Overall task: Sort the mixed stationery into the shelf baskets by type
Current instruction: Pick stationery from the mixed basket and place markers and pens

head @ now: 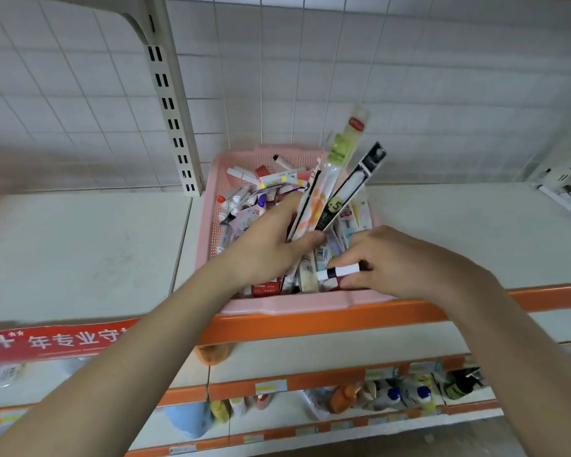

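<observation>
White shelf (96, 252), tiled wall behind | pink basket (310, 306) of mixed stationery at shelf edge | long packaged pens (337, 179) gripped in left hand (264, 249) fingers, seemingly collected by type | short white marker (338, 271) pinched by right hand (399, 262) fingers over basket

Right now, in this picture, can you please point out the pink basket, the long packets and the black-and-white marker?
pink basket (290, 307): head view, on its front rim.
long packets (329, 188): head view, on the clear packet mid-bundle.
black-and-white marker (345, 270): head view, on its white barrel.
</observation>
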The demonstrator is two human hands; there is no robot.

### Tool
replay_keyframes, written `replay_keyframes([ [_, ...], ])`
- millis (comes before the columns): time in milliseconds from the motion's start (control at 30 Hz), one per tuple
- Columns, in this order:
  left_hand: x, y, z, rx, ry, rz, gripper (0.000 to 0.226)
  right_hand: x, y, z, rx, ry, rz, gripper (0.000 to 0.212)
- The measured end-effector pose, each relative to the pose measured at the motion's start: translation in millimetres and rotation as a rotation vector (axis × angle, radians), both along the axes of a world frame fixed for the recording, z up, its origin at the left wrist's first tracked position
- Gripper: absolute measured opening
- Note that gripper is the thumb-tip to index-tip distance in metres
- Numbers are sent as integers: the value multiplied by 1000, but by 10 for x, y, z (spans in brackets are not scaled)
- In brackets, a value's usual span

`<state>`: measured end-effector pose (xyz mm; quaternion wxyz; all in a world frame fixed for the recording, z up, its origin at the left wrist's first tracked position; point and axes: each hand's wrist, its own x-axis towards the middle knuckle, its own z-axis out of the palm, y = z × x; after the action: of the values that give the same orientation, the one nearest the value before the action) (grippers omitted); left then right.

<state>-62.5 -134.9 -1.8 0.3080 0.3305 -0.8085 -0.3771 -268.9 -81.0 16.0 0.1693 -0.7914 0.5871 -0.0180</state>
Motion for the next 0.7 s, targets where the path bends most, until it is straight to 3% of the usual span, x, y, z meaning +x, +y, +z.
replay_keyframes([
  [133,131,47,0,226,28,2,17,65,13,-6,26,30,26,16],
  [233,153,81,12,239,75,11,7,131,5,19,44,118,5,26],
  [433,129,110,-14,225,158,77,17,302,-29,90,-79,420,111,22],
  [600,179,88,9,285,561,165,18,265,-22,200,-141,391,128,29],
  [700,204,46,-11,399,850,196,24,175,-9,322,-160,228,63,30],
])
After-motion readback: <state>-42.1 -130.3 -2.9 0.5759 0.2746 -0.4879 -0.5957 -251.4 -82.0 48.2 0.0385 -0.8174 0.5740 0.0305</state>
